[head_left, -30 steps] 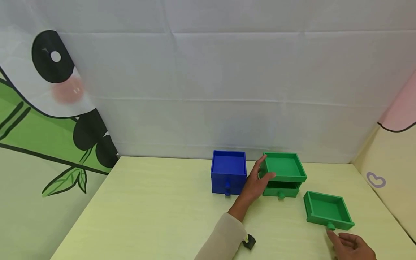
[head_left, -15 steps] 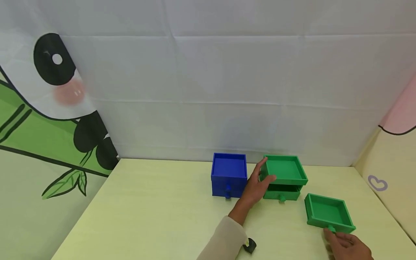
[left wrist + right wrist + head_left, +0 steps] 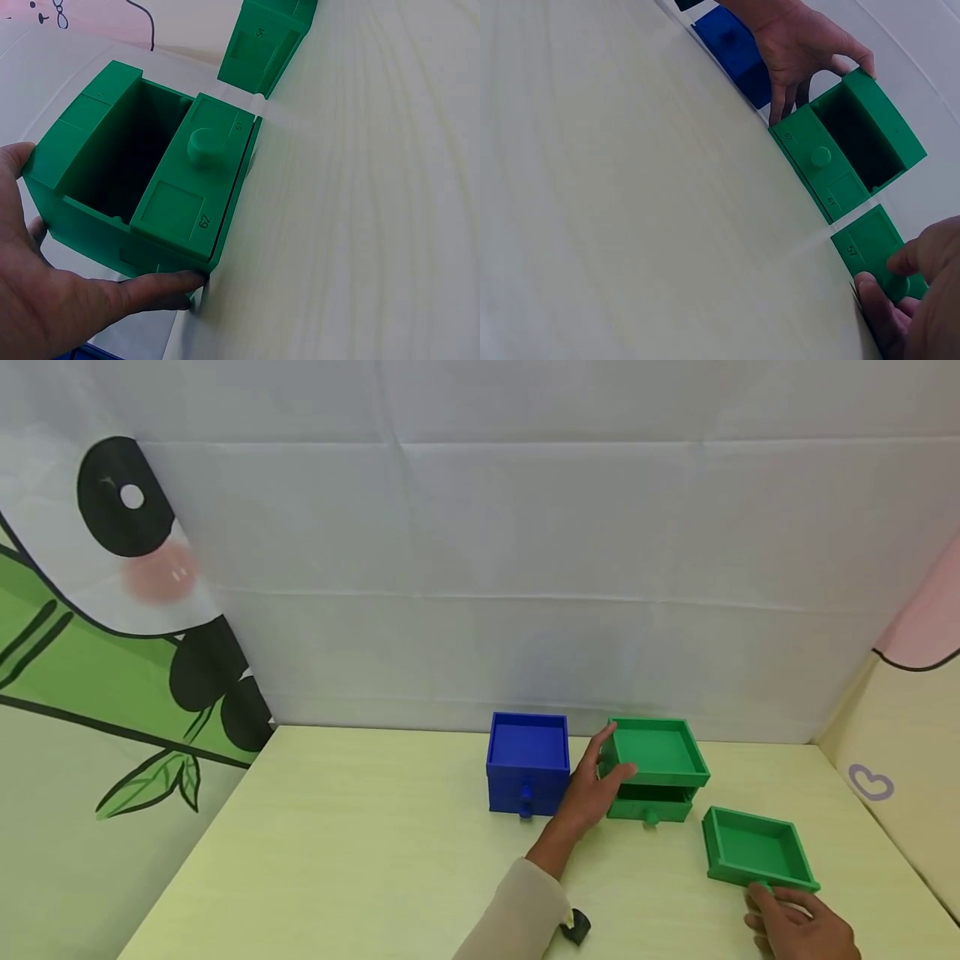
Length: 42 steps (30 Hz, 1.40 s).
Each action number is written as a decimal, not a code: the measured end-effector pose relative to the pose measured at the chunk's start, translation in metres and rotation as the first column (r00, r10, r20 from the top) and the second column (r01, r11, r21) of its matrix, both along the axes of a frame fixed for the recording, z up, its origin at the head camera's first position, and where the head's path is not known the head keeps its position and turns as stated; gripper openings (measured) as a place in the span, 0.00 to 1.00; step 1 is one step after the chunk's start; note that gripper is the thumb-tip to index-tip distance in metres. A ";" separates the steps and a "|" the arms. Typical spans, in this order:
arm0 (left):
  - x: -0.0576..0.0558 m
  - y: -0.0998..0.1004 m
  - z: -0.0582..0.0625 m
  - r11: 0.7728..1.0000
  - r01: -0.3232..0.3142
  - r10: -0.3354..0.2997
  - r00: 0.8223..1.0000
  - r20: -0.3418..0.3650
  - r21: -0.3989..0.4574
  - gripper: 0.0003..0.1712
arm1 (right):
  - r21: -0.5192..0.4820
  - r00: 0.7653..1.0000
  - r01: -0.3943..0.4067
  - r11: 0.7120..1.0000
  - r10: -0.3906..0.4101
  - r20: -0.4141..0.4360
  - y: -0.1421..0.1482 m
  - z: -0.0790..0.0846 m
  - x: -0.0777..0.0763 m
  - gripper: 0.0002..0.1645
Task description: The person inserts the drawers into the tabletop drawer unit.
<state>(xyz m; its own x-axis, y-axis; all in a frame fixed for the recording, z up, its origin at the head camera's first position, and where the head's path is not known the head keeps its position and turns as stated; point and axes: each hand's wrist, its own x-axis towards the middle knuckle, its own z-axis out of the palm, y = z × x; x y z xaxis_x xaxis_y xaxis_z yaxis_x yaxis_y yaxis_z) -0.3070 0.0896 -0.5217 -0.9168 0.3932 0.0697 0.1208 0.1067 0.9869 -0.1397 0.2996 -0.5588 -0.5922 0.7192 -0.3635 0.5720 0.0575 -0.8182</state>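
Observation:
My left hand (image 3: 588, 793) holds a small green cabinet (image 3: 656, 747) by its left side, thumb toward the front and a fingertip at the top edge. The cabinet's upper slot (image 3: 127, 150) is an open dark hollow. Below it, a lower drawer (image 3: 180, 187) with a round knob sits in place. A separate green drawer (image 3: 757, 847), with nothing inside, lies on the table to the cabinet's right. My right hand (image 3: 802, 922) pinches that drawer's front knob (image 3: 894, 285) between thumb and fingers; its fingers partly hide the knob.
Left of the green cabinet stands a blue cabinet (image 3: 528, 747), close beside my left hand. All stand on a pale yellow table (image 3: 360, 843) before a grey-white cloth backdrop (image 3: 450, 568). A small black object (image 3: 576, 927) shows at the left sleeve (image 3: 517, 914).
My right thumb and fingers have shifted closer around the drawer's knob. The left hand, the cabinets and the loose drawer look unchanged; the head view has tilted slightly.

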 end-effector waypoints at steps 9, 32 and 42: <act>-0.001 0.000 -0.001 1.000 -0.002 0.002 1.000 -0.002 -0.005 0.34 | -0.017 0.999 0.012 1.000 -0.013 -0.031 -0.002 0.003 0.000 0.22; -0.001 -0.003 0.001 1.000 0.008 -0.008 1.000 -0.011 -0.001 0.34 | -0.012 0.999 0.015 1.000 -0.016 -0.044 -0.006 0.013 0.005 0.23; 0.002 -0.003 0.002 1.000 0.006 -0.006 1.000 -0.002 -0.009 0.34 | 0.016 1.000 0.021 1.000 -0.021 -0.009 -0.014 0.014 0.007 0.29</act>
<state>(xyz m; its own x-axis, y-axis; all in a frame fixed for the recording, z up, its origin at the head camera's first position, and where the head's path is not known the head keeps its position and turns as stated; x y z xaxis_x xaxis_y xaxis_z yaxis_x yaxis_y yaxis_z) -0.3048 0.0871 -0.5201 -0.9141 0.3997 0.0685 0.1240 0.1146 0.9856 -0.1328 0.2858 -0.5449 -0.5798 0.7376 -0.3462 0.5660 0.0589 -0.8223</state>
